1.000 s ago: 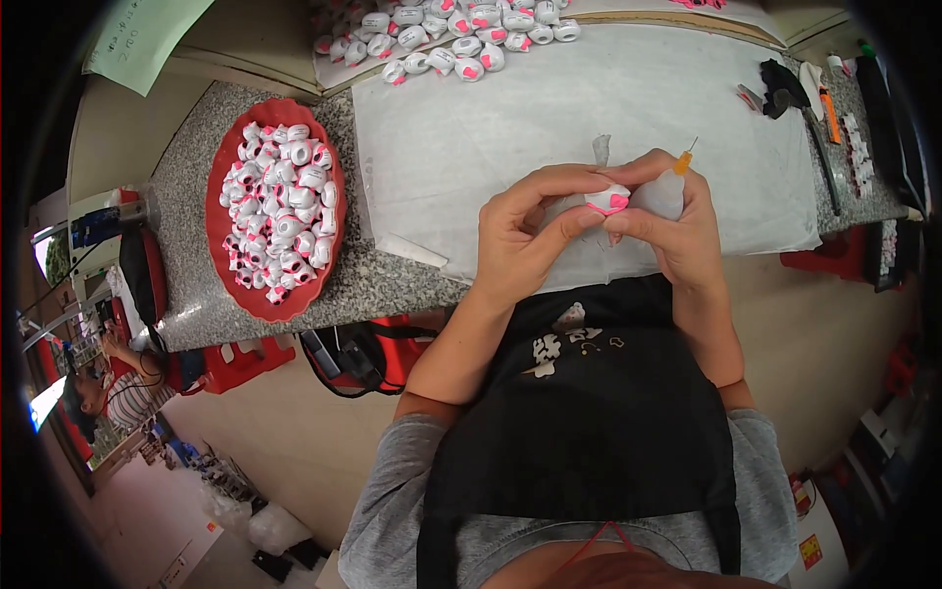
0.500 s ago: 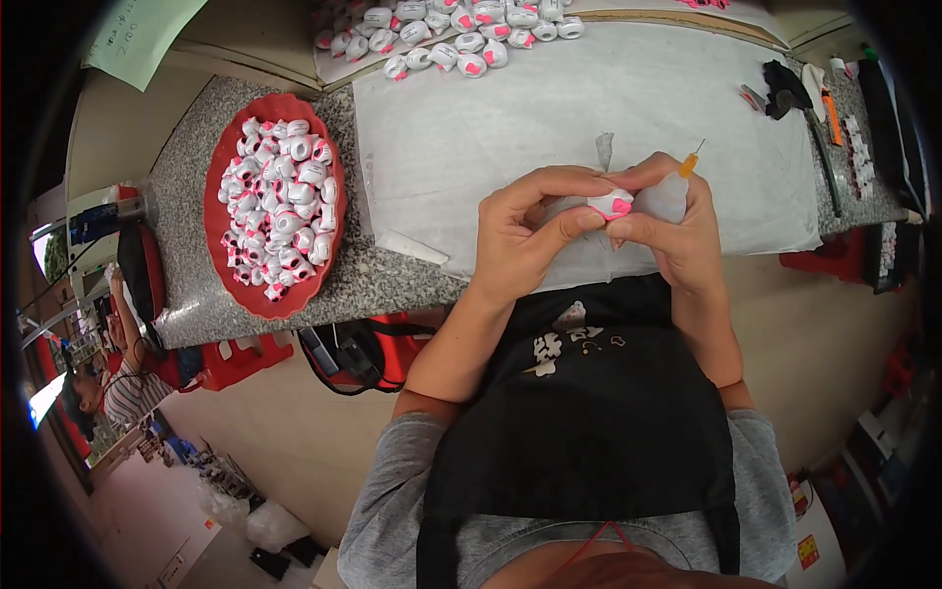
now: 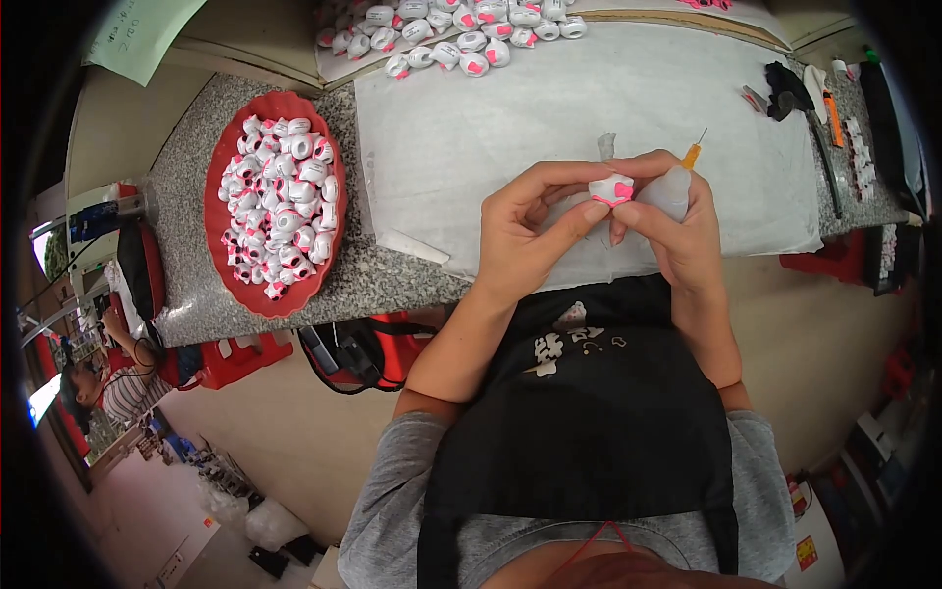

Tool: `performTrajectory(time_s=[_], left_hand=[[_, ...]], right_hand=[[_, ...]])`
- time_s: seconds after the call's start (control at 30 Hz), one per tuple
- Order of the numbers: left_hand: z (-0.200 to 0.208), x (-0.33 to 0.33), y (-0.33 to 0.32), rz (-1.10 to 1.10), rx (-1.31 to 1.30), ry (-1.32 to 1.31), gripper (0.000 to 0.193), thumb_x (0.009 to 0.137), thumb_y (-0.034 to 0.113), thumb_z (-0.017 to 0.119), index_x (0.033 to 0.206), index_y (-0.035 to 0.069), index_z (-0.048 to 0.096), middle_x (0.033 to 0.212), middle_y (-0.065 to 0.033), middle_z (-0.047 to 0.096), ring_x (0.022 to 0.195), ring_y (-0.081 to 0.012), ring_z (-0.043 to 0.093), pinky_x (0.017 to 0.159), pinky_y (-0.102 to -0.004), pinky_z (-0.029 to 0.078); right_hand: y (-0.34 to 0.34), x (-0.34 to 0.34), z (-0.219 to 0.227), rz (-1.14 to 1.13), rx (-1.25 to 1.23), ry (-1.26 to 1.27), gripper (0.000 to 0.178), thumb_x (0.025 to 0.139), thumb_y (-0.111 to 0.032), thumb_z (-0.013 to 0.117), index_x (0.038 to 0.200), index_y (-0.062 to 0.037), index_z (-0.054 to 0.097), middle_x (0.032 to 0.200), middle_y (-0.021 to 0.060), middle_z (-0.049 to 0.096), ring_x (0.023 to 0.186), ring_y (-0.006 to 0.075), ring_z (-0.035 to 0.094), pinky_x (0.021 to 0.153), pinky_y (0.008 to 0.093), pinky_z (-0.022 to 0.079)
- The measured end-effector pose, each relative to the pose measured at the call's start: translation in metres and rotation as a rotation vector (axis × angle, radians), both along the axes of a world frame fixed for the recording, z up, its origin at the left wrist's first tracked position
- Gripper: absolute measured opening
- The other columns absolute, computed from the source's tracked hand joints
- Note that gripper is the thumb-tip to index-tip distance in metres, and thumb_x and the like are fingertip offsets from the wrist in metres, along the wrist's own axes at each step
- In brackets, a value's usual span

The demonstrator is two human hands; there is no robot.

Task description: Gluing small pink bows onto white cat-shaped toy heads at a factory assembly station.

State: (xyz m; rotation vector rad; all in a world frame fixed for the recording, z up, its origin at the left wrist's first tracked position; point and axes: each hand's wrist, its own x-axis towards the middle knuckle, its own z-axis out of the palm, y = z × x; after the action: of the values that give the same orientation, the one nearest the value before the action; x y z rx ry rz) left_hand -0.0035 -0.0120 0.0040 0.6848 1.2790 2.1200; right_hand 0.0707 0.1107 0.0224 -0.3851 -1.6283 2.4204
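Between the fingertips of both hands is a small white figurine head [image 3: 610, 189] with a pink bow-like patch and a pink lower edge. My left hand [image 3: 535, 218] pinches it from the left, thumb below and fingers above. My right hand [image 3: 679, 228] steadies its right side with thumb and index finger. Tucked in the right palm is a translucent squeeze bottle [image 3: 667, 194] with an orange needle tip [image 3: 693, 154] pointing up and away. Both hands are closed, held above the white sheet [image 3: 471, 128].
A red scalloped tray [image 3: 334, 236] of similar white and pink pieces stands left on the granite counter [image 3: 177, 226]. More such pieces [image 3: 451, 49] lie at the back. Dark tools and an orange cutter [image 3: 834, 118] lie right. A co-worker [image 3: 128, 373] sits far left.
The white piece has been turned between my fingers, so its pink patch now faces more upward. The bottle has shifted slightly in my right hand.
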Motion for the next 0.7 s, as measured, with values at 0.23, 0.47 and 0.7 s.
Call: performTrajectory(time_s=[0.23,0.47,0.7], left_hand=[[0.000,0.000,-0.003,-0.047,0.063,-0.149,0.023,0.071,-0.003,0.054,0.094,-0.004,0.050,0.092,-0.0109,0.053,0.086,-0.0153,0.051,0.078,-0.0274,0.040],[0.005,0.001,-0.005,-0.120,0.167,-0.135,0.020,0.071,-0.002,0.055,0.090,-0.004,0.050,0.089,-0.0123,0.054,0.081,-0.0148,0.051,0.065,-0.0247,0.045],[0.011,-0.003,-0.015,0.009,0.034,0.017,0.018,0.071,-0.002,0.054,0.089,-0.003,0.050,0.091,-0.0120,0.053,0.082,-0.0155,0.051,0.072,-0.0269,0.042]], right_hand=[[-0.005,-0.004,-0.002,-0.019,-0.056,-0.016,0.024,0.065,0.000,0.055,0.088,0.0045,0.050,0.073,0.0097,0.053,0.056,0.0135,0.050,0.049,0.0239,0.041],[-0.003,0.005,-0.001,-0.003,-0.032,0.032,0.023,0.064,0.002,0.056,0.087,0.0044,0.051,0.072,0.0111,0.053,0.054,0.0148,0.050,0.050,0.0239,0.042],[-0.012,-0.004,-0.002,0.002,-0.034,0.013,0.031,0.066,0.001,0.054,0.096,0.0035,0.048,0.074,0.0119,0.055,0.055,0.0133,0.050,0.050,0.0233,0.042]])
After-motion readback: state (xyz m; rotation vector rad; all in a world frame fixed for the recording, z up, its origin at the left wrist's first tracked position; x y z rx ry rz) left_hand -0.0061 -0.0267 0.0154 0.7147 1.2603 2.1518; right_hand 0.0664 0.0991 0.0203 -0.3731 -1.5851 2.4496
